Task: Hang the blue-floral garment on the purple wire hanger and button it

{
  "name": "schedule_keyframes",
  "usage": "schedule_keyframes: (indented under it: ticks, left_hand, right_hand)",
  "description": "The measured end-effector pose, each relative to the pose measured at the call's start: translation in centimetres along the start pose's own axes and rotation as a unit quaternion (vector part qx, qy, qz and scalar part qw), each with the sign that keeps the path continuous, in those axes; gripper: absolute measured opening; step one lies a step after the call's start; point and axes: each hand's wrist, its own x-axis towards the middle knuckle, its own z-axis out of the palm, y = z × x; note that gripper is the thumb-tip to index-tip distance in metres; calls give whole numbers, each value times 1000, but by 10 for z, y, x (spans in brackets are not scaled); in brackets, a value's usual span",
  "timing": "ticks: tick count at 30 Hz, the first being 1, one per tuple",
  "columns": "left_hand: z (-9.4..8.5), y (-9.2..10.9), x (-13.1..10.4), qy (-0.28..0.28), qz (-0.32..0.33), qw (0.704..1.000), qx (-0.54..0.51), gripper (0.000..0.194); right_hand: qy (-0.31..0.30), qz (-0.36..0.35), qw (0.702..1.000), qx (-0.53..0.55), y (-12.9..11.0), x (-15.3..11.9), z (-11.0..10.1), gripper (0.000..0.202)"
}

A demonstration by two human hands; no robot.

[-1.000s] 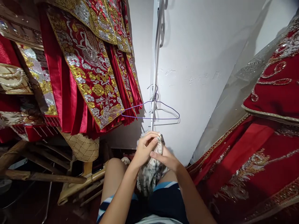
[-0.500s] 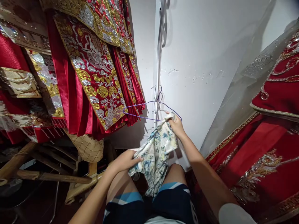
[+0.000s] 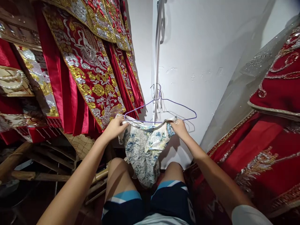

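A white floral garment (image 3: 142, 150) with blue and yellow print hangs between my two hands, its upper edge stretched wide. My left hand (image 3: 116, 126) is closed on the left end of that edge, close to the left tip of the purple wire hanger (image 3: 178, 102). At the other end, my right hand (image 3: 180, 127) grips the cloth just below the hanger's bottom bar. The hanger's hook is on a white vertical rail (image 3: 155, 62). Whether any cloth is looped over the hanger's left tip, I cannot tell.
Red dresses with gold and silver embroidery (image 3: 93, 68) hang at the left, above bamboo furniture (image 3: 39, 175). More red beaded clothing (image 3: 269, 131) and a sheer veil (image 3: 236, 84) are at the right. A white wall (image 3: 199, 40) stands behind the rail.
My left hand has moved up from the garment's lower side to its upper edge. The garment is now spread wide below the hanger, and the hanger's right arm is uncovered.
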Motion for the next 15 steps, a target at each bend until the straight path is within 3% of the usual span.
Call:
schedule_keyframes:
  ticks: [4,8,10,13,15]
  left_hand:
    - [2,27,36,44,72,995,44,34]
    - [16,47,61,15,142,990,-18,9]
    - [22,46,67,8,143,986,-83,26]
    - [26,38,71,6,114,985,-129,29]
    - [25,35,73,-1,109,988,-113,24]
  right_hand:
    - [-19,-30,999,-19,-12,-11,4,27]
    - [-62,-55,997,5,-16,-28,13,16]
    - [-58,-104,993,19,-20,-34,7,14]
    - [68,-163,984,29,-24,-31,-17,57]
    - [167,-150,974,16,-22,-18,-43,70]
